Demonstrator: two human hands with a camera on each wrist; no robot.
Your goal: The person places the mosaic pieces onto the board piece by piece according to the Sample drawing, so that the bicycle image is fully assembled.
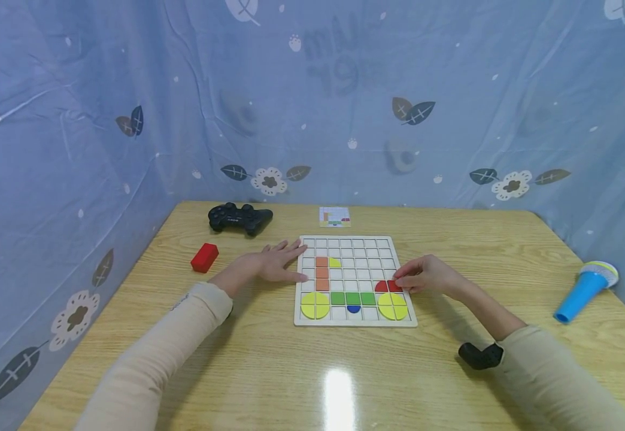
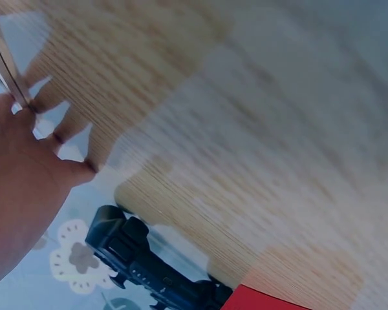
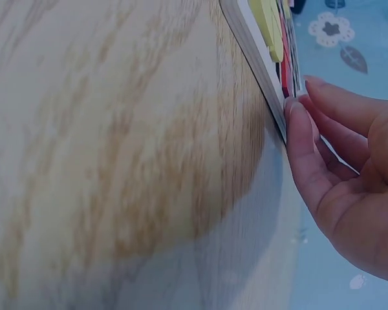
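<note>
A white gridded puzzle board (image 1: pixel 355 269) lies on the table, bearing several flat coloured tiles. Orange squares (image 1: pixel 322 273) form a column beside a yellow piece (image 1: pixel 334 262). Lower down are two yellow circles (image 1: pixel 315 305), a row of green squares (image 1: pixel 352 298) and a blue half-round piece (image 1: pixel 353 309). My left hand (image 1: pixel 277 263) rests at the board's left edge, fingers spread. At the right edge, the fingertips of my right hand (image 1: pixel 425 275) touch beside the red square (image 1: pixel 395 286), next to a red curved piece (image 1: pixel 381 287). Nothing shows clearly between thumb and forefinger.
A small pattern card (image 1: pixel 335 216) lies behind the board. At the back left are a black game controller (image 1: pixel 239 218) and a red block (image 1: pixel 205 257). A blue toy microphone (image 1: pixel 587 290) lies far right. Blue patterned cloth (image 1: pixel 312 108) hangs around the table.
</note>
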